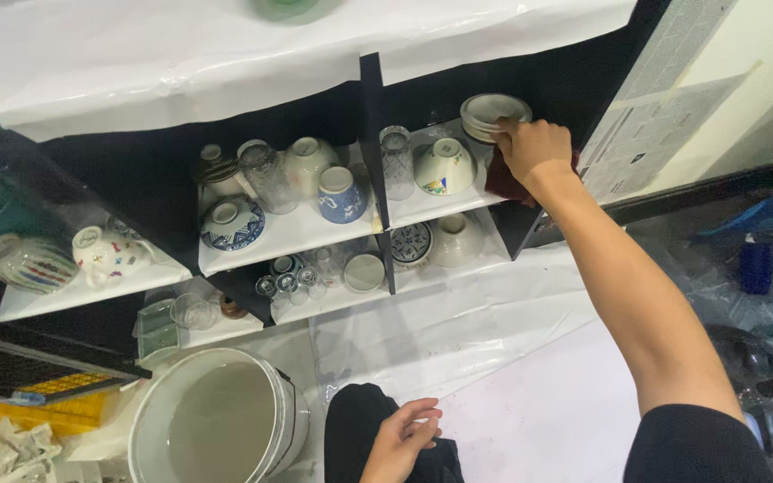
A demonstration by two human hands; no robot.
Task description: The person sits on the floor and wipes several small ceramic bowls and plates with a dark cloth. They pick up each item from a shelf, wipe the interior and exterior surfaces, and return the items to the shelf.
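The left hand point(402, 438) lies nearest the camera, resting on a dark-clothed knee point(355, 429) with its fingers loosely curled and nothing in them. Farther out, the right hand point(532, 150) reaches into the upper right compartment of a black shelf unit point(371, 98). Its fingers close over the edge of a shallow round dish point(494, 114), pale and grey-rimmed, which sits at the back right of that shelf. A dark red cloth point(503, 182) shows just beneath the palm; whether the hand also holds it cannot be told.

Beside the dish to the left stand a white bowl with a coloured motif point(445, 166) and a tall ribbed glass point(395, 161), close against the black divider. Past the divider, a blue-and-white cup point(340, 193), a patterned blue bowl point(231, 223), a clear tumbler point(269, 176) and a round white teapot point(308, 161) crowd the middle shelf. Below are small glasses point(290, 282), a plain cup point(364, 272) and a blue-patterned plate point(411, 244) set on edge. The shelves are lined in smooth white sheeting.

On the far left sit a painted teapot point(105, 253) and a striped glass bowl point(30, 262). A white plastic bucket point(215, 416) of cloudy water stands on the floor near the knee.
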